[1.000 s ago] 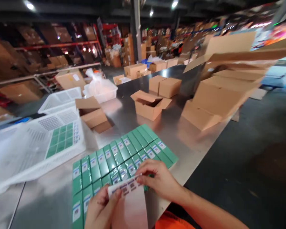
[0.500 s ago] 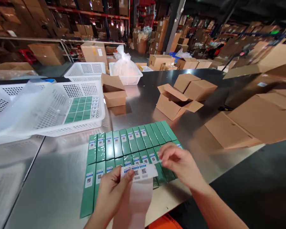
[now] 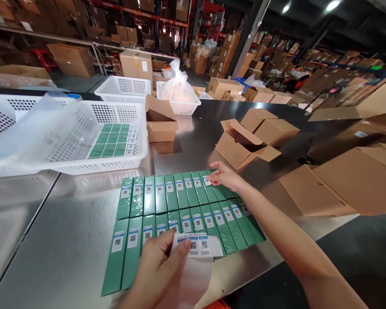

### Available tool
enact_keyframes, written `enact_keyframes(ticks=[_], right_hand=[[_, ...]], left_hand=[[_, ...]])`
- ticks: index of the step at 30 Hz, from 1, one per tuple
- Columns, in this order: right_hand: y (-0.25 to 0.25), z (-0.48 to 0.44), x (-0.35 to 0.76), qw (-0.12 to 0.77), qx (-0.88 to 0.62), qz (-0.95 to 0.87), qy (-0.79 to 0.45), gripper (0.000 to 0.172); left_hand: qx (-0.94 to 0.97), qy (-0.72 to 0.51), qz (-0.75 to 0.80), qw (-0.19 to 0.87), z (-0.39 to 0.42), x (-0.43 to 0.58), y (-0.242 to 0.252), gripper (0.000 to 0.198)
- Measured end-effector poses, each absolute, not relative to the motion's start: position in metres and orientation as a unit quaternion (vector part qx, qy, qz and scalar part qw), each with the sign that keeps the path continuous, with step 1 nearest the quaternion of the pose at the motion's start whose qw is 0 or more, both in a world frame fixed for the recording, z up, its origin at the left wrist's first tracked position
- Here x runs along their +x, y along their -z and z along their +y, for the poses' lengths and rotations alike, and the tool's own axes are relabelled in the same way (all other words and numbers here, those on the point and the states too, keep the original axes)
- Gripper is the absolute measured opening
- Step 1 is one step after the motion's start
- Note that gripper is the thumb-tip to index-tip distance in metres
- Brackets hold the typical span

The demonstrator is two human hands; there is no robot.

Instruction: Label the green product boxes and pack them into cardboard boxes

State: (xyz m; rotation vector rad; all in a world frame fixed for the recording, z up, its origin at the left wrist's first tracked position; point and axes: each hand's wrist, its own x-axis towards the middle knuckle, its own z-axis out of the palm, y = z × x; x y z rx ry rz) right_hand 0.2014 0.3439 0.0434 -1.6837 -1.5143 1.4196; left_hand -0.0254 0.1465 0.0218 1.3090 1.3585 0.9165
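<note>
Two rows of slim green boxes (image 3: 161,195) lie side by side on the metal table, most bearing a small white QR-code label. My left hand (image 3: 159,262) pinches a strip of label backing (image 3: 214,245) between thumb and fingers; a few QR labels show on it and its tail hangs below. At the back row, my right hand (image 3: 223,176) has its fingertips at the right edge of a QR label (image 3: 207,180), which rests against a box top. Its upper fingers stretch out while the lower ones pinch close to the label.
White perforated baskets (image 3: 93,166) stand at the left, one holding more green boxes (image 3: 112,139). Open cardboard boxes (image 3: 162,131) (image 3: 233,148) sit behind the rows. Large cartons (image 3: 357,180) lie at the right by the table edge. A tied plastic bag (image 3: 178,88) fills a farther basket.
My right hand has moved from above the front row to the back row, bringing a label onto a box there. My left hand keeps its hold on the strip. The view has shifted slightly.
</note>
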Motion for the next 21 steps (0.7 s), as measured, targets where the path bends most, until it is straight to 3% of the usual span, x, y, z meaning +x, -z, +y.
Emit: enact_keyframes(ticks=[9,12,15,18,21], right_hand=[[-0.039,0.351,0.198,0.214,-0.662,-0.6,-0.395,0.048],[-0.042,0.34,0.202,0.228,-0.655,-0.634,-0.342,0.043],[-0.05,0.304,0.2,0.243,-0.579,-0.669,-0.399,0.031],[-0.059,0.256,0.193,0.218,-0.436,-0.717,-0.499,0.031],[-0.066,0.223,0.186,0.198,-0.398,-0.758,-0.478,0.025]], left_hand=[[0.527,-0.39,0.562,0.504,0.145,-0.027,-0.017,0.052],[0.52,-0.385,0.572,0.505,0.146,-0.029,-0.018,0.052],[0.516,-0.393,0.58,0.494,0.148,-0.03,-0.018,0.052],[0.505,-0.403,0.59,0.485,0.151,-0.028,-0.017,0.052],[0.501,-0.402,0.598,0.479,0.151,-0.027,-0.016,0.052]])
